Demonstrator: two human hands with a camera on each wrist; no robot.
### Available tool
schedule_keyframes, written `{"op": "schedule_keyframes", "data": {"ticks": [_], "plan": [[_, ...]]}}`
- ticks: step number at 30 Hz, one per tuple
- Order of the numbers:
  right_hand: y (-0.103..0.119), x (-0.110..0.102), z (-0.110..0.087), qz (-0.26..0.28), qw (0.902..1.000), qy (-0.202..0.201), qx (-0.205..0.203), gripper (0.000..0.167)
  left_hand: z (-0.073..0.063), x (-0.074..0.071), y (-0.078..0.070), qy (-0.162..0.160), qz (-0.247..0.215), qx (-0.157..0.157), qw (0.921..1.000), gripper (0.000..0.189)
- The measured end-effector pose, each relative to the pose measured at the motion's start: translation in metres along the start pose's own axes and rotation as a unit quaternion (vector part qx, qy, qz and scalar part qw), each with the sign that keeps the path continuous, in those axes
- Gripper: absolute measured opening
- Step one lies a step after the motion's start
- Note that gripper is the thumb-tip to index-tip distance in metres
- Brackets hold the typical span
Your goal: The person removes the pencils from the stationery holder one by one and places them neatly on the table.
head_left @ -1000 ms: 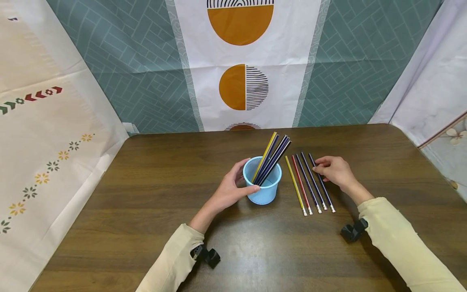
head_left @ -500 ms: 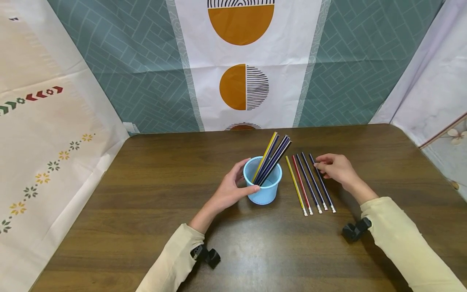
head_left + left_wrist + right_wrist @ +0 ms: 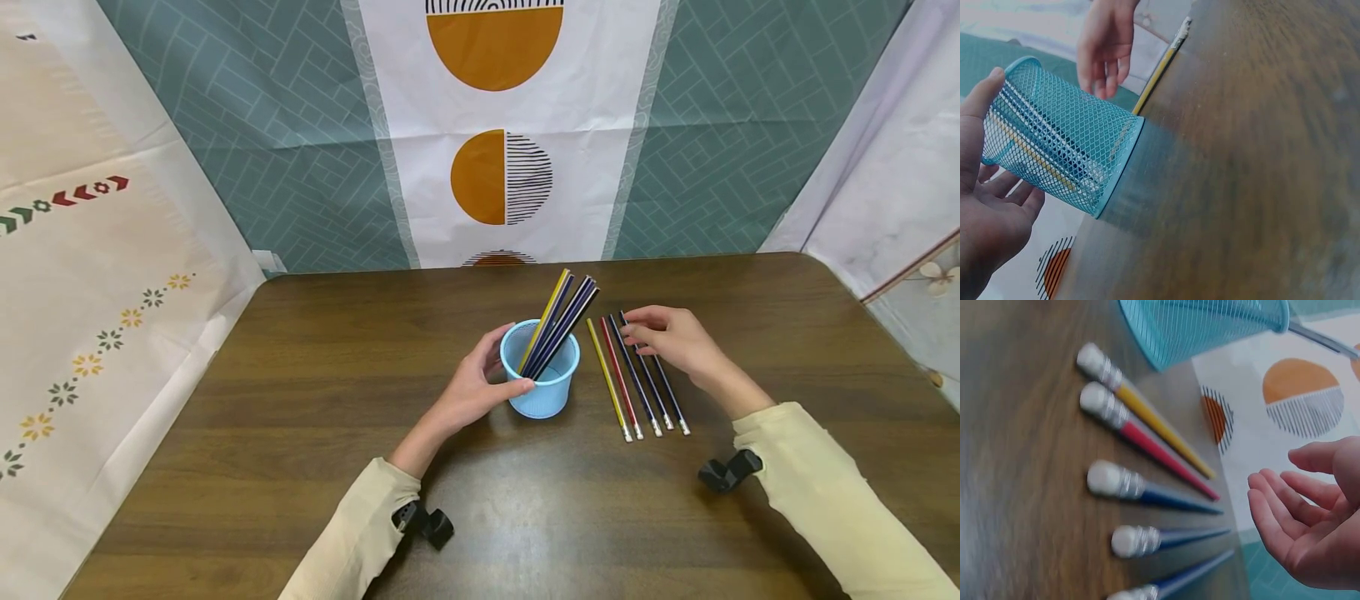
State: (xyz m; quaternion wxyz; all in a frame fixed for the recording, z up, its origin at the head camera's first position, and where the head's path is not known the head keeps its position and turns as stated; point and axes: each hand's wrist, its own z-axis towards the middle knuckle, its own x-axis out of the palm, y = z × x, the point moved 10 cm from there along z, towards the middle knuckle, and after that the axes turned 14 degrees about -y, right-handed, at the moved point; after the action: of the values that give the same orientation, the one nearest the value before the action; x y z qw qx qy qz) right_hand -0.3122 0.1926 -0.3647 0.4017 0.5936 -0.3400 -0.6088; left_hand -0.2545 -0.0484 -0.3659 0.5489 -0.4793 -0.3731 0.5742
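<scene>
My left hand grips a light blue mesh pencil cup, thumb at the near side of the rim and fingers round the far left. Several pencils, one yellow and the others dark, lean to the right inside it. Beside the cup a row of pencils lies on the table: a yellow pencil, a red pencil and three dark blue pencils, white erasers toward me. Over the far ends of the blue ones hovers my right hand, fingers loosely bent and nothing in them; in the right wrist view its thumb stands apart.
The brown wooden table ends at a rounded back edge just beyond the pencils. Behind it hangs a patterned cloth, with pale cloths at both sides. A black wrist mount sticks out from the right sleeve, low over the table.
My right hand has shifted left from the rightmost blue pencil to over the ends of the neighbouring blue ones. The left hand and the cup stay put.
</scene>
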Motion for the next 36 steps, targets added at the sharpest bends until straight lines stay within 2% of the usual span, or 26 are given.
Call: {"op": "schedule_keyframes", "data": {"ticks": [7,18,23,28,36], "plan": [[0.018,0.010,-0.006,0.031,0.9994,0.015,-0.005,0.038,0.001,0.001,0.002,0.001,0.000,-0.001,1.0000,0.076],[0.042,0.018,-0.014,0.055,0.9977,0.003,-0.041,0.037,0.000,0.001,0.003,0.007,0.000,-0.019,0.9998,0.080],[0.052,0.022,-0.016,0.056,0.9966,-0.004,-0.061,0.035,0.000,0.002,0.001,0.007,-0.002,-0.014,0.9999,0.078],[0.057,0.026,-0.017,0.044,0.9967,-0.012,-0.067,0.033,0.000,0.001,0.002,0.003,0.003,-0.009,1.0000,0.076],[0.059,0.037,-0.017,0.055,0.9962,-0.016,-0.065,0.028,-0.001,0.000,0.003,0.005,0.007,-0.007,0.9999,0.075]]}}
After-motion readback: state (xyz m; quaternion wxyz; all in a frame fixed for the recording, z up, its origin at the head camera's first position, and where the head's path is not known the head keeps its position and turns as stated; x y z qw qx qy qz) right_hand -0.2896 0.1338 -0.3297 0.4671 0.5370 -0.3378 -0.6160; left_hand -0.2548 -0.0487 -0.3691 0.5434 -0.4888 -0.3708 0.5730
